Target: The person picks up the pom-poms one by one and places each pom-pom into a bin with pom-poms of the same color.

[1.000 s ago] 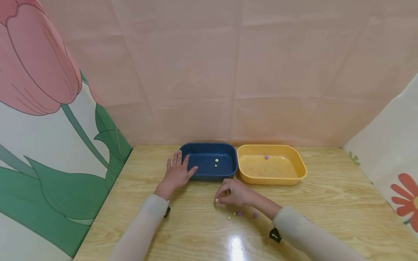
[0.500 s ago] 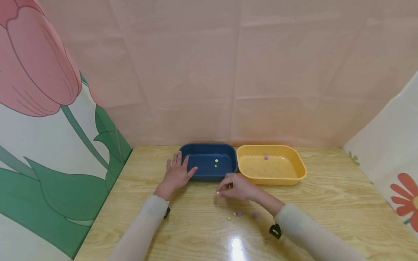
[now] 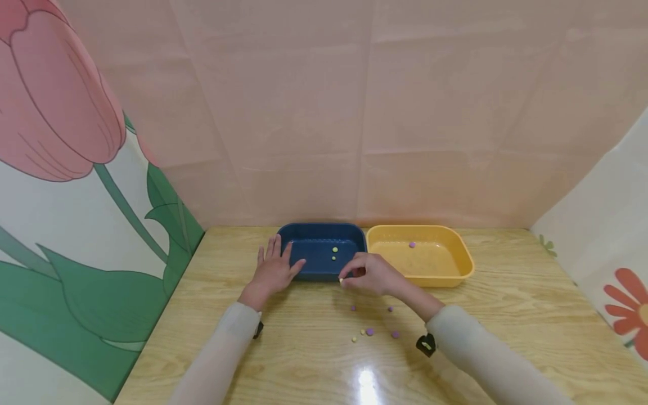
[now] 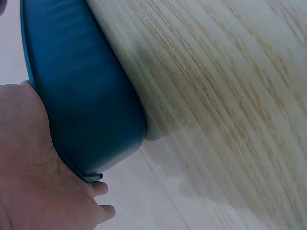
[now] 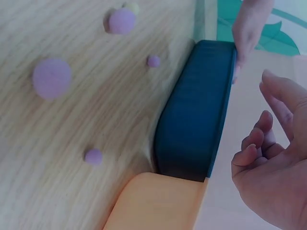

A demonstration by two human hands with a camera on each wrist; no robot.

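Between thumb and forefinger, my right hand [image 3: 372,274] pinches a small yellow pompom [image 3: 341,280] at the front right corner of the blue tray [image 3: 324,275]. The right wrist view shows that hand beside the tray rim with its other fingers curled; the held pompom is hidden there. My left hand [image 3: 273,274] rests with spread fingers over the tray's left rim, also seen in the left wrist view. Inside the blue tray lie two yellow pompoms [image 3: 335,250]. A purple pompom [image 3: 412,244] lies in the orange-yellow tray [image 3: 430,280].
On the wooden table [image 3: 304,360], in front of the trays, lie several purple pompoms [image 3: 395,334] and two small yellow pompoms [image 3: 354,339]. The two trays stand side by side against a pink backdrop [image 3: 293,140]. Flowered sheets [image 3: 76,225] flank the table.
My right hand has moved away from me with the yellow pompom, up to the blue tray's front edge, uncovering two purple pompoms on the table. The left hand has stayed put.
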